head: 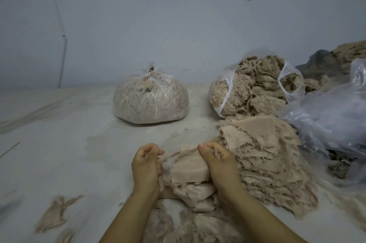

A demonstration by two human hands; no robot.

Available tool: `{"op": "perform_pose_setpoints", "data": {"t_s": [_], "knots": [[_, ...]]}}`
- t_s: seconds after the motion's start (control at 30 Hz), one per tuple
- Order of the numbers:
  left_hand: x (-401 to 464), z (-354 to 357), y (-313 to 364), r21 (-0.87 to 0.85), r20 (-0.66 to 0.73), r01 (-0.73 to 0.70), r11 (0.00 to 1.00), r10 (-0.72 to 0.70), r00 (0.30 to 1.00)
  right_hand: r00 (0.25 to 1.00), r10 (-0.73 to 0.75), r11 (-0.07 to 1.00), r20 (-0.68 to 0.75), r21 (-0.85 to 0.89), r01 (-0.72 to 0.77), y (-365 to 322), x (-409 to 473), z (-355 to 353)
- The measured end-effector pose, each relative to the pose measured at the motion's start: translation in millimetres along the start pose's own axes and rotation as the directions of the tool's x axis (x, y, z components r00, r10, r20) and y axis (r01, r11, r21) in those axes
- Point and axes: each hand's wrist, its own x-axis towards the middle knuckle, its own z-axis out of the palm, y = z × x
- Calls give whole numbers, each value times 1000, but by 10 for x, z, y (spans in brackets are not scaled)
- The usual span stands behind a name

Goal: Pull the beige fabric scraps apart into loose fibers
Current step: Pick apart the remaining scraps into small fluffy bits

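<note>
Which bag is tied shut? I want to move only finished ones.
The rounded clear bag at centre is knotted on top; the bag to its right gapes open, fibres spilling out.

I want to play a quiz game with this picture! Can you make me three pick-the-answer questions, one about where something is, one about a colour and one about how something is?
1. Where is the tied bag?
A. in front of the wall, left of the open bag
B. on the person's lap
C. on top of the scrap pile

2. What colour are the scraps?
A. green
B. beige
C. black

3. What is the right hand doing?
A. lying flat
B. waving
C. holding a fabric scrap

Answers:
1 A: it sits by the wall, left of the open bag.
2 B: the whole pile is beige.
3 C: its fingers curl round the cloth, while the left hand pinches fibres.
</note>
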Motion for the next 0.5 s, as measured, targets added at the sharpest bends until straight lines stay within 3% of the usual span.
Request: {"op": "perform_pose_setpoints", "data": {"t_s": [0.1, 0.17, 0.23, 0.37, 0.5], "knots": [[-33, -9, -6, 49, 171, 70, 996, -78, 982, 1000, 25, 996, 10, 83, -26, -17, 28, -24], [-104, 7, -36, 149, 405, 117, 982, -168, 898, 999, 46, 995, 17, 88, -47, -29, 39, -1], [-188, 43, -81, 202, 524, 78, 976, -175, 833, 999, 49, 996, -3, 78, -49, -34, 61, 9], [-150, 61, -34, 92, 390, 112, 989, -139, 910, 998, 52, 995, -43, 91, -48, -89, 127, -33], [-107, 44, -18, 241, 390, 42, 970, -137, 911, 986, 162, 974, -24, 163, -156, -163, 200, -68]]}}
